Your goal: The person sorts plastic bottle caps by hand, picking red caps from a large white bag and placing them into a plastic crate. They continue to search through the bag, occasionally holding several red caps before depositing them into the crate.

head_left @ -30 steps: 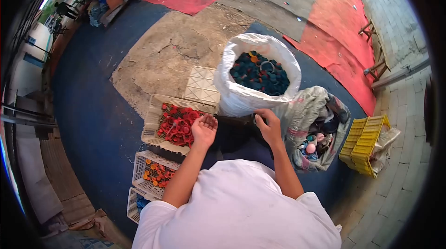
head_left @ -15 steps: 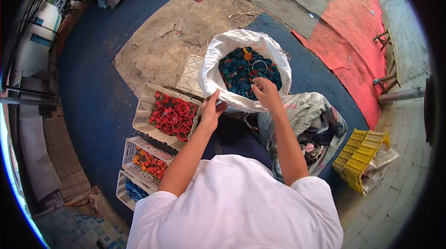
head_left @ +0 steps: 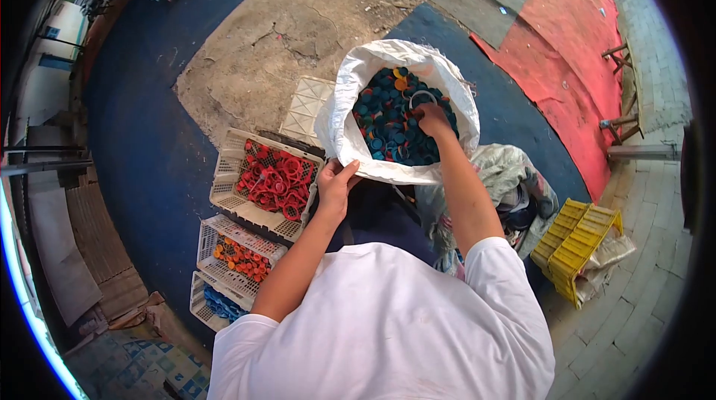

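A white woven sack [head_left: 344, 139] stands upright with its mouth rolled open, filled with mostly dark teal plastic bottle caps [head_left: 391, 113] and some orange and red ones. My left hand [head_left: 335, 185] grips the sack's near-left rim, thumb over the edge. Inside the mouth, my right hand [head_left: 432, 120] is down on the caps at the right, its fingers curled at the near edge of a pale plastic ring [head_left: 424, 93]. The fingertips are partly hidden.
At left stand crates of red plastic rings [head_left: 276, 180], orange caps [head_left: 242, 258] and blue pieces [head_left: 222, 303]. A stuffed sack [head_left: 496, 165] sits at right, beside a yellow crate [head_left: 570, 243]. A pale crate [head_left: 307, 105] lies behind.
My right hand has moved forward, deeper into the sack, from over the near caps to the pale ring. My left hand still holds the rim. The view has shifted slightly.
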Action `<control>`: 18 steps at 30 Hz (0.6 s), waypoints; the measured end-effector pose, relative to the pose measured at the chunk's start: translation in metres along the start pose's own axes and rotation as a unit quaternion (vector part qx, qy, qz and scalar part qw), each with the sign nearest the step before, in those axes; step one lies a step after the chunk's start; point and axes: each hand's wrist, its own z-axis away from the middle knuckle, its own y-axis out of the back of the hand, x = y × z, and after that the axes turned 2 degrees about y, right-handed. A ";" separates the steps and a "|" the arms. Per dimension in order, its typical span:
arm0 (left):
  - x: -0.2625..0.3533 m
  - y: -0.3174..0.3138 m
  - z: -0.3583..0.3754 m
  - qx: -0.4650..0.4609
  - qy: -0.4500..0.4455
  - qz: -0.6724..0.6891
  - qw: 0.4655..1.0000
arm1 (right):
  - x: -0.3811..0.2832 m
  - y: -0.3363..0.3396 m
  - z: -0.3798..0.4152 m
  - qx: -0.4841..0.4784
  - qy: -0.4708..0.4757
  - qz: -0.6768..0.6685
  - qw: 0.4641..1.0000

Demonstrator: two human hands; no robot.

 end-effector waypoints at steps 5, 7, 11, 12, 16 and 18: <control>0.014 -0.009 0.006 0.002 0.013 -0.069 0.998 | -0.008 -0.002 0.018 0.057 0.027 0.110 0.992; 0.019 -0.006 0.003 -0.010 0.016 -0.094 0.995 | -0.004 -0.011 0.023 0.083 0.048 0.126 0.987; 0.023 -0.003 -0.002 -0.022 0.028 -0.099 0.994 | -0.006 -0.014 0.022 0.090 0.050 0.151 0.983; 0.022 -0.002 -0.001 -0.023 0.029 -0.099 0.994 | -0.008 -0.015 0.024 0.087 0.047 0.163 0.982; 0.021 -0.001 -0.001 -0.012 0.029 -0.096 0.995 | -0.018 -0.016 0.026 0.099 0.048 0.203 0.973; 0.020 0.001 0.000 -0.009 0.028 -0.094 0.995 | -0.017 -0.022 0.021 0.110 0.058 0.200 0.972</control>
